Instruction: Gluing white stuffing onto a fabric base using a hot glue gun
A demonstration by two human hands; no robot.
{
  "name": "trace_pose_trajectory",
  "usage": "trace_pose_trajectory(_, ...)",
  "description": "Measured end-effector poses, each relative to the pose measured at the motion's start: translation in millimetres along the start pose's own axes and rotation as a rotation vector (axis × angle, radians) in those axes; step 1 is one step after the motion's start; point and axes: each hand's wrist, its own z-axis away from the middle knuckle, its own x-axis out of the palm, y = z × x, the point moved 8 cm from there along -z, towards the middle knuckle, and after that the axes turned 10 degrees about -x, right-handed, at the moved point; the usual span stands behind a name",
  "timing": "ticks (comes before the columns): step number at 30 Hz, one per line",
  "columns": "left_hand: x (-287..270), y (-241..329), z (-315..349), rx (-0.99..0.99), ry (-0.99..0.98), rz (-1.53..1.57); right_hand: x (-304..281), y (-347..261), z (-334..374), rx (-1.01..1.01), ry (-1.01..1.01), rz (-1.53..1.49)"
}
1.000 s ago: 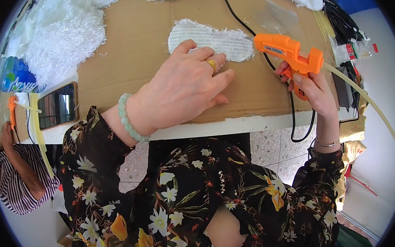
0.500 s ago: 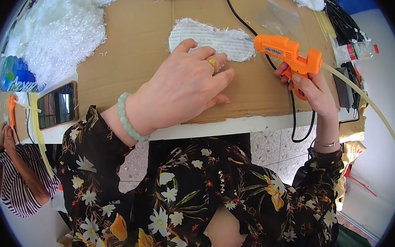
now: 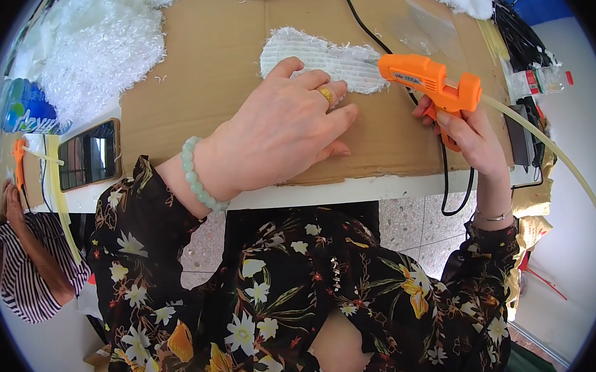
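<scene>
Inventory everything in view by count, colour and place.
fluffy pad: one, white, upper centre
glue gun: one, orange, nozzle at the pad's right end
glue stick: one, pale yellow, out of the gun's rear
cardboard: brown, on the table
table: one, white, centre
fluffy heaps: several, white, far side
phone: one, dark screen, left
blue bottle: one, left
clear bottle: one, red cap, right
second glue gun: one, orange, far left
co-worker: one, striped top, far left
bead bracelet: one, pale green, left wrist
left grip: one, bare, over the pad's near edge
right grip: one, bare, around the gun's handle
</scene>
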Motion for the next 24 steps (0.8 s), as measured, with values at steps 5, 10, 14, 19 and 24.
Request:
trace_pose_trajectory(5, 0.0, 0.7, 0.0, 0.002, 0.001, -0.004, 3.0, -2.0, -3.4, -0.043, -0.005, -0.006)
trace_pose_trajectory(10, 0.8, 0.1, 0.9, 0.007, 0.011, -0.021, 6.2, -5.2, -5.9, 0.020, -0.015, -0.002)
trace_pose_trajectory(14, 1.8, -0.1, 1.3, 0.007, -0.010, -0.034, 0.9, -6.7, -3.4, -0.011, -0.010, 0.054)
trace_pose_trajectory(19, 1.4, 0.8, 1.4, 0.008, 0.003, -0.030, -5.6, -0.6, -0.2, -0.099, 0.054, 0.057)
trace_pose_trajectory(24, -0.2, 1.6, 0.7, 0.012, 0.002, -0.023, 1.6, -9.8, -7.1, -0.035, 0.015, 0.095)
